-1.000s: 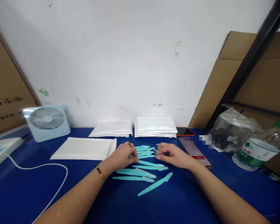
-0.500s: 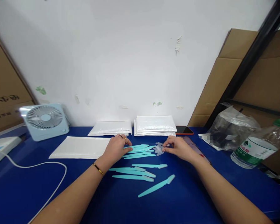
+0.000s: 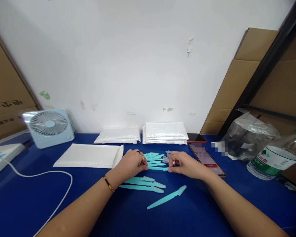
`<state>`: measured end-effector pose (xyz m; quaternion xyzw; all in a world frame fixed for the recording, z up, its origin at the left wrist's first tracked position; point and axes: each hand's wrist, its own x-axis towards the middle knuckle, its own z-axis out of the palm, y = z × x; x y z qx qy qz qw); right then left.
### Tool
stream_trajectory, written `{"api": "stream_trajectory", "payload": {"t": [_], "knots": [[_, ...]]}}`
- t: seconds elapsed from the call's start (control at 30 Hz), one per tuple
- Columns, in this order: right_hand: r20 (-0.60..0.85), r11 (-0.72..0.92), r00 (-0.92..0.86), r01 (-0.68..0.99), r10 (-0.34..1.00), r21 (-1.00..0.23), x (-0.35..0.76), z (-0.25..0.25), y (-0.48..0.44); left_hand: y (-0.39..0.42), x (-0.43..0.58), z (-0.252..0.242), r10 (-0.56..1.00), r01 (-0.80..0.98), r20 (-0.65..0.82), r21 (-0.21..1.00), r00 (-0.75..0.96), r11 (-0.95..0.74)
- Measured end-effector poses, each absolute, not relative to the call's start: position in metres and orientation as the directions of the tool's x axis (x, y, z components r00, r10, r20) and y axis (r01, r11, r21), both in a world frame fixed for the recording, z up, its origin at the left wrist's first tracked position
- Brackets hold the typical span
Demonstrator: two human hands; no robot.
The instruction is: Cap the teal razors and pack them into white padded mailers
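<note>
Stretched between both hands is a turquoise eyebrow razor [image 3: 158, 168], level, just above the blue table. My left hand [image 3: 133, 163] pinches its handle end. The fingers of my right hand [image 3: 181, 164] close around its head end, hiding the blade. A small pale piece shows at those fingertips. Behind the hands lie several turquoise razors [image 3: 154, 159] side by side, with translucent blade caps [image 3: 166, 159] near their right ends. In front, a few capped razors [image 3: 144, 188] lie together, partly under my left hand, and a single capped razor [image 3: 166, 197] lies slanted to their right.
A white padded envelope [image 3: 85, 155] lies left, and stacked envelopes [image 3: 165, 131] stand by the wall. Phones [image 3: 207, 159] rest at right, near a plastic bag [image 3: 246, 136] and a water bottle [image 3: 271, 161]. A fan [image 3: 49, 126] and white cable [image 3: 70, 184] are left.
The capped razor that lay alone in the middle is now lifted between both hands. My hands have come nearer to me from the back razors and caps. The view has shifted slightly.
</note>
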<state>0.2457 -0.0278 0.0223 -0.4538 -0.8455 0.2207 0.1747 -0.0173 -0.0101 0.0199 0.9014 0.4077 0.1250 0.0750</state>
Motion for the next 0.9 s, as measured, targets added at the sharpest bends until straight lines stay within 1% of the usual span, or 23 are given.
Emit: {"api": "stream_trajectory", "payload": {"t": [0.13,0.23,0.3,0.4,0.47,0.53,0.6,0.73,0.83,0.9], "knots": [[0.213,0.397,-0.335,0.774,0.918,-0.493,0.253,0.023,-0.019,0.003,-0.029,0.025,0.829,0.809,0.215,0.197,0.516,-0.554],[0.241,0.380,-0.298,0.787,0.924,-0.486,0.256,0.022,-0.015,0.001,-0.035,0.031,0.850,0.823,0.211,0.222,0.483,-0.523],[0.248,0.397,-0.312,0.774,0.917,-0.493,0.256,0.022,-0.016,-0.006,-0.038,0.037,0.823,0.781,0.135,0.264,0.552,-0.567],[0.263,0.414,-0.322,0.754,0.910,-0.510,0.254,0.023,-0.020,-0.019,-0.042,0.044,0.759,0.740,-0.081,0.310,0.646,-0.597],[0.243,0.425,-0.348,0.732,0.905,-0.533,0.250,0.024,-0.024,-0.023,-0.042,0.046,0.755,0.766,-0.184,0.315,0.629,-0.561],[0.205,0.439,-0.397,0.697,0.895,-0.567,0.242,0.025,-0.028,-0.024,-0.039,0.045,0.766,0.784,-0.213,0.323,0.606,-0.530],[0.171,0.461,-0.456,0.660,0.873,-0.593,0.232,0.025,-0.033,-0.024,-0.031,0.042,0.789,0.784,-0.153,0.323,0.595,-0.530],[0.148,0.505,-0.532,0.625,0.834,-0.595,0.217,0.023,-0.039,-0.022,-0.014,0.032,0.814,0.777,0.076,0.259,0.575,-0.573],[0.170,0.510,-0.520,0.632,0.837,-0.583,0.220,0.020,-0.034,-0.017,-0.010,0.027,0.809,0.780,0.149,0.213,0.569,-0.588],[0.185,0.481,-0.467,0.662,0.864,-0.575,0.230,0.018,-0.027,-0.011,-0.011,0.026,0.835,0.813,0.179,0.196,0.521,-0.549]]}}
